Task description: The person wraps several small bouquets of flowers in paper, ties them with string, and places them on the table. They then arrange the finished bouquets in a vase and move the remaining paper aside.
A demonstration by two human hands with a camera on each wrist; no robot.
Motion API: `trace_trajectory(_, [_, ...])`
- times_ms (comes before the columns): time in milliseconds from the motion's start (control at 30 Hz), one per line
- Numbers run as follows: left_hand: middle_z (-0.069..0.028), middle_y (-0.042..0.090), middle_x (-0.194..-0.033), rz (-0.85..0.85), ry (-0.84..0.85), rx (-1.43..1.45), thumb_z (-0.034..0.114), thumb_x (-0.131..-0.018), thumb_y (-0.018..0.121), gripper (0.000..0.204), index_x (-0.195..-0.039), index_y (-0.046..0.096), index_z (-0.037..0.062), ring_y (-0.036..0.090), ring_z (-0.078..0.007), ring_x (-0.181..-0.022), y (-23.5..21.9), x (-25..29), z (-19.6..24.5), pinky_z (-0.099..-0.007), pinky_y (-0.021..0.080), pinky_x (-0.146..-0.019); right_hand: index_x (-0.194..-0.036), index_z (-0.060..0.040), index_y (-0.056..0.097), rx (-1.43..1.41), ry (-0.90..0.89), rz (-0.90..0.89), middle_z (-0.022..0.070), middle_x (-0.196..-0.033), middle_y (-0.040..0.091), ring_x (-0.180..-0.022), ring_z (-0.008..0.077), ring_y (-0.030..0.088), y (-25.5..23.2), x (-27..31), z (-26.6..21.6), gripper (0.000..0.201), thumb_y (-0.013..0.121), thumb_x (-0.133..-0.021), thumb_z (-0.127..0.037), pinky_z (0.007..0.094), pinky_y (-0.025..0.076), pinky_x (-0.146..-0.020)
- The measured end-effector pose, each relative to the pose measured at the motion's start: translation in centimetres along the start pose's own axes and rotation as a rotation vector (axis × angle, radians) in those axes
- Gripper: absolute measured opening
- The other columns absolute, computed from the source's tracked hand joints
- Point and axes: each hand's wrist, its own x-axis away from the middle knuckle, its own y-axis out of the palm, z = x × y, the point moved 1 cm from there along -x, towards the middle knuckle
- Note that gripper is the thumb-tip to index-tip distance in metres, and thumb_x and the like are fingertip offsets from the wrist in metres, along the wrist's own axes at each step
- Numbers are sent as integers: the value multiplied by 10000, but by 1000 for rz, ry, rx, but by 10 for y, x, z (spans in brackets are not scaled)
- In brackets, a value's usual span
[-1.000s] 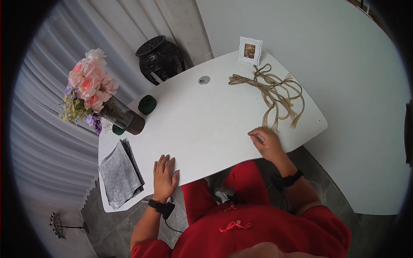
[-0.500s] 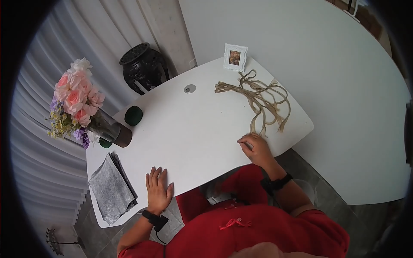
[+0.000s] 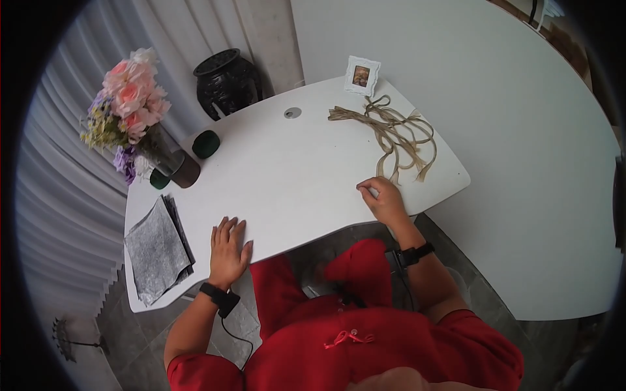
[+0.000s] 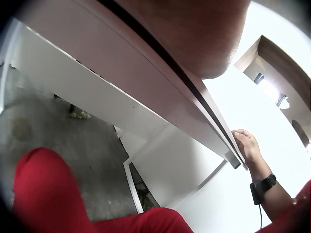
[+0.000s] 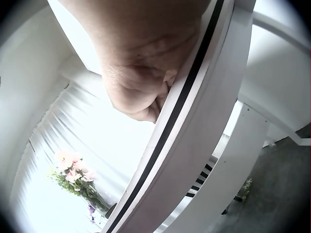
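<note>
My left hand (image 3: 228,254) lies palm down on the white table (image 3: 287,189) near its front edge, fingers straight. Toward the right, my right hand (image 3: 383,201) rests on the tabletop with its fingers loosely curled and nothing visible in it. Just beyond its knuckles lies a loose bundle of tan ribbon-like strands (image 3: 355,115), looped and spread toward the right. Left of the left hand is a stack of grey and black sheets (image 3: 156,251). The right wrist view shows the right hand's heel (image 5: 141,73) by the table edge; its fingertips are mostly hidden there.
A vase (image 3: 184,171) of pink, white and purple flowers stands at the left, with a dark green round thing (image 3: 206,144) close by. At the back are a small white picture frame (image 3: 362,75) and a round grommet (image 3: 293,113). Behind the table stands a black stool (image 3: 228,85).
The head view has shifted, so the whole scene sits further left and slightly higher. Both hands keep their places on the table, and the things there have not moved.
</note>
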Motion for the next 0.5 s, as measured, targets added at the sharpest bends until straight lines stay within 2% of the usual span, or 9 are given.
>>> trace_trajectory(100, [-139, 434, -1329, 14, -5, 8, 259, -847, 566, 482, -1281, 477, 70, 318, -326, -1323, 2, 1, 0, -489, 192, -1114, -891, -27, 662, 6, 18, -28, 109, -881, 643, -839, 230, 624, 1, 0, 3, 93, 609, -829, -73, 310, 481, -756])
trace_trajectory(167, [-135, 435, -1331, 19, -17, 1, 270, -852, 562, 471, -1273, 485, 72, 320, -323, -1324, 4, 1, -2, -484, 196, -1115, -881, -53, 667, -14, -44, 45, 124, -830, 628, -777, 280, 610, 3, 0, 7, 103, 636, -808, -120, 346, 480, -684])
trace_trajectory(367, [-128, 444, -1325, 48, 10, -6, 283, -863, 555, 452, -1263, 497, 81, 341, -325, -1311, 8, 5, -7, -484, 217, -1106, -898, -44, 667, -40, -20, 43, 126, -852, 643, -800, 269, 624, 5, 3, 6, 122, 629, -819, -129, 338, 492, -696])
trace_trajectory(433, [-124, 453, -1318, 53, 15, -23, 287, -865, 554, 449, -1260, 500, 79, 349, -324, -1306, 10, 5, -8, -485, 223, -1102, -909, -26, 664, -46, 38, 15, 106, -888, 664, -843, 213, 633, 5, 2, 7, 126, 623, -844, -126, 298, 483, -765])
trace_trajectory(500, [-119, 458, -1312, 68, 26, -5, 291, -866, 555, 449, -1260, 502, 82, 353, -322, -1302, 11, 6, -9, -485, 227, -1099, -918, -27, 664, -51, 40, 18, 103, -885, 673, -842, 204, 637, 7, 2, 7, 142, 628, -848, -145, 295, 484, -769])
